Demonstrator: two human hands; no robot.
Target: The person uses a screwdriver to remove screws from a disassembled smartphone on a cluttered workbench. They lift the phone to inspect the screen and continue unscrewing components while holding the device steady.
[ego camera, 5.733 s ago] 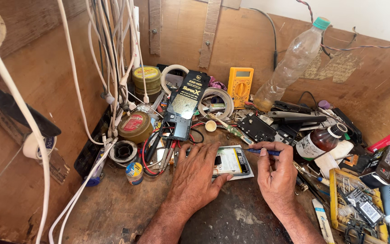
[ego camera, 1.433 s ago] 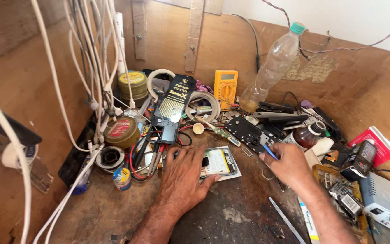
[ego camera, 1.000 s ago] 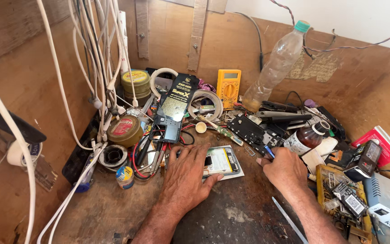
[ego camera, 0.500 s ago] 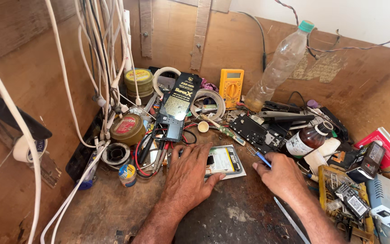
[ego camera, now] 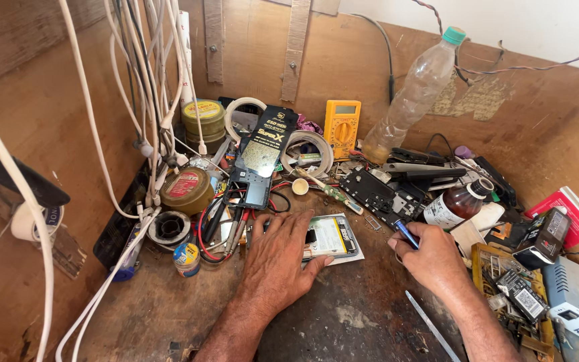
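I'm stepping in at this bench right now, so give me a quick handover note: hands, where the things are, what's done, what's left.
Left hand: flat on the opened phone, pinning it to the bench.
Right hand: gripping a blue-handled tool, beside the phone, not touching it.
Nearby: black circuit board behind the phone, brown bottle to its right, yellow multimeter at the back wall.
Done: the phone lies open, back off.
Left: it is not closed up; the tool's tip is not on it.
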